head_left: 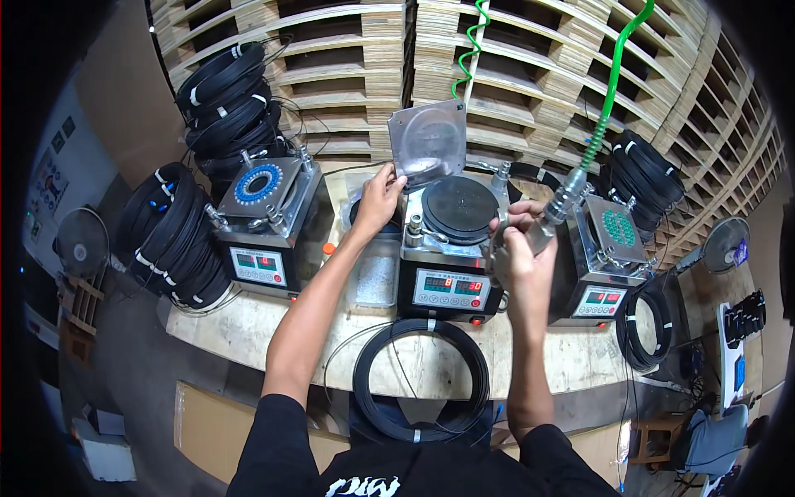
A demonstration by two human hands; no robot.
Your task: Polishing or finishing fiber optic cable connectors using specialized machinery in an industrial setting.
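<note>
My left hand grips the lower left edge of a square metal plate, thumb and fingers closed on it. The plate stands tilted up behind the middle polishing machine. That machine's round black disc lies uncovered, just right of my left hand. In my right hand is an air blow gun, fingers wrapped round it, to the right of the disc. A metal coupling joins it to a green air hose. The gun's nozzle tip is hard to make out.
Two similar machines flank this one: the left carries a ring of blue connectors, the right has green ones. A clear tub stands by the middle machine. Coiled black cable lies at the bench's front edge; pallets rise behind.
</note>
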